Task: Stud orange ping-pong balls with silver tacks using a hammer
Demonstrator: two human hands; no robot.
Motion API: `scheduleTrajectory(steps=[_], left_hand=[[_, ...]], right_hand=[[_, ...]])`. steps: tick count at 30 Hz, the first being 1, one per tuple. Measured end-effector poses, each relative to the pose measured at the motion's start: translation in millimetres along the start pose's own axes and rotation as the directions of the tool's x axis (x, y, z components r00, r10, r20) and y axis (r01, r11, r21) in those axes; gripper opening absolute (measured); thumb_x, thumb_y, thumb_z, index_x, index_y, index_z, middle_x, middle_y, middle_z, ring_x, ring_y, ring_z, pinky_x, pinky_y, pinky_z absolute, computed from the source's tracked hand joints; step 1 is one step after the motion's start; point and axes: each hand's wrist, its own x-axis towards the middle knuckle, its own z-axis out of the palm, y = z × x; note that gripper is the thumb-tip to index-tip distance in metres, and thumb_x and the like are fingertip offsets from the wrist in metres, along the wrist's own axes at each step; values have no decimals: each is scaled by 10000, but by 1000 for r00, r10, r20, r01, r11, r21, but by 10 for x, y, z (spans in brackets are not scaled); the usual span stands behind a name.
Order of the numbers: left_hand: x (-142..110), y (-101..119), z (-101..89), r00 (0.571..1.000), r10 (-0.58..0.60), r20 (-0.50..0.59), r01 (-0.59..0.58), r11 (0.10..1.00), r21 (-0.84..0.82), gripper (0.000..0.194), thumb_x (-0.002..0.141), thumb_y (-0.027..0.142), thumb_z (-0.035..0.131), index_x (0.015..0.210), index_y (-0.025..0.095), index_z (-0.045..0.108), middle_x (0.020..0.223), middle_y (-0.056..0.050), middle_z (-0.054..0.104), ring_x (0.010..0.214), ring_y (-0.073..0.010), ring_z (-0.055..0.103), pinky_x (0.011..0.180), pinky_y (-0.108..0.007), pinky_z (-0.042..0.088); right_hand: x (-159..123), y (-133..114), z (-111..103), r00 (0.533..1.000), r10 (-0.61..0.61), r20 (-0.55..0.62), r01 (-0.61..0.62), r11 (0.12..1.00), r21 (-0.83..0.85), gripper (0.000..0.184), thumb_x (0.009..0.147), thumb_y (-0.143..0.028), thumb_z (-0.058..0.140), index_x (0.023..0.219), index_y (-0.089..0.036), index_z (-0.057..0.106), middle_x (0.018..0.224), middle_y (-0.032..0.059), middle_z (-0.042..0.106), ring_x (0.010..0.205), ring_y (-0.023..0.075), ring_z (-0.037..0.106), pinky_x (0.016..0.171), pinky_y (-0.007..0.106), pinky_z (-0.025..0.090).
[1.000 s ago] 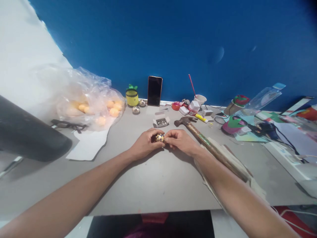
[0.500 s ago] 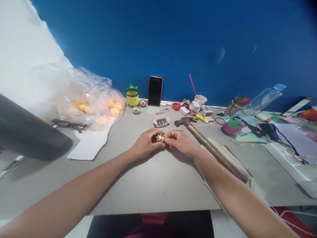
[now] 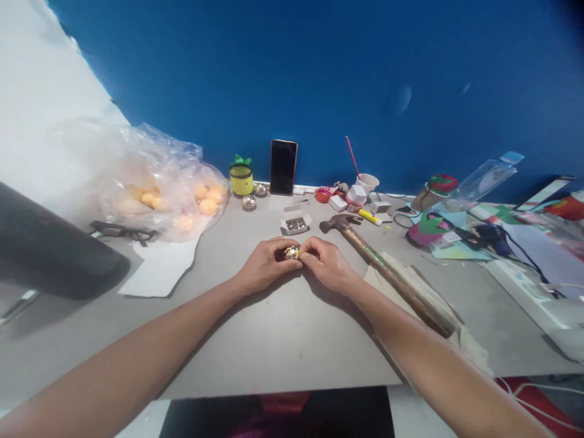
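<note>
Our two hands meet at the middle of the worktop, close above its surface. With the left hand we grip a small yellowish ball, thumb at the near side and fingers curled around the far side; probably this is so that it cannot roll or turn. Its right side is uncovered, and there the right hand touches it, with thumb and forefinger pinched together. If something tiny is between these fingertips, we cannot tell. The ball shows shiny round spots, similar to the metal pieces in the small open box. This box stands just behind our hands, it seems for short and easy reaching. The hammer lies at our right, its handle slanting over a pale cloth, near but out of the way of the fingers. Two silvery balls rest further back, beside the phone, which leans on the blue wall, we suppose for support.
</note>
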Motion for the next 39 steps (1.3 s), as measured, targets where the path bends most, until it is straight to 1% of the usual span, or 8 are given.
scheduleTrajectory(steps=[7, 14, 17, 21, 28, 31, 36, 39], left_hand=[[5, -21, 5, 999, 47, 4, -47, 999, 22, 231, 829, 318, 732, 1020, 194, 769, 1006, -34, 753, 901, -211, 666, 813, -314, 486], [-22, -49, 92, 989, 124, -75, -115, 987, 113, 121, 846, 246, 700, 935, 196, 765, 956, -42, 725, 870, -198, 636, 790, -310, 474], [-29, -45, 105, 987, 131, -93, -121, 987, 101, 113, 835, 233, 708, 926, 201, 767, 951, -42, 723, 884, -202, 638, 801, -311, 479], [-28, -24, 90, 993, 81, -91, -78, 996, 31, 151, 815, 247, 727, 946, 197, 783, 959, -45, 734, 881, -209, 652, 796, -316, 486], [-21, -52, 66, 998, -21, -56, 15, 995, -99, 319, 761, 279, 783, 1067, 189, 786, 1002, -51, 754, 902, -227, 680, 852, -358, 524], [-18, -59, 67, 999, -27, -46, 21, 991, -136, 341, 763, 303, 789, 1083, 185, 780, 1037, -58, 762, 921, -233, 684, 849, -360, 536], [-21, -29, 88, 997, 39, -64, -42, 998, -38, 316, 782, 296, 781, 1084, 206, 791, 1011, -54, 753, 917, -220, 681, 855, -346, 526], [-27, -30, 99, 997, 36, -66, -38, 999, -37, 319, 772, 275, 780, 1085, 209, 786, 1011, -56, 746, 920, -221, 678, 857, -350, 529]], right_hand=[[-24, 15, 49, 997, -49, -65, 37, 984, -173, 96, 912, -260, 559, 844, -225, 617, 874, 10, 692, 806, 180, 588, 758, 300, 392], [-19, 4, 90, 995, -23, -102, 5, 984, -180, 81, 911, -246, 563, 861, -222, 623, 897, 17, 704, 823, 181, 597, 760, 303, 395], [-5, 10, 93, 995, -4, -100, -8, 993, -115, 73, 887, -243, 570, 830, -220, 610, 859, 7, 692, 804, 170, 591, 750, 294, 407], [16, 22, 97, 997, 45, -60, -40, 996, 78, 80, 855, -267, 573, 798, -216, 592, 787, -13, 659, 733, 148, 583, 696, 272, 442], [29, -24, 42, 978, 204, 39, -203, 899, 389, 97, 838, -316, 582, 839, -225, 548, 548, -77, 543, 455, 113, 502, 466, 233, 422], [27, -42, 9, 984, 176, 22, -171, 907, 385, 147, 836, -352, 613, 847, -213, 570, 578, -64, 571, 466, 105, 511, 463, 225, 417], [52, 18, 53, 985, 174, -9, -165, 950, 264, 174, 805, -348, 686, 818, -206, 587, 619, -46, 591, 541, 106, 542, 502, 215, 424], [70, 64, 77, 980, 198, 9, -191, 930, 315, 179, 806, -344, 696, 838, -209, 582, 615, -49, 588, 534, 107, 548, 488, 210, 429]])
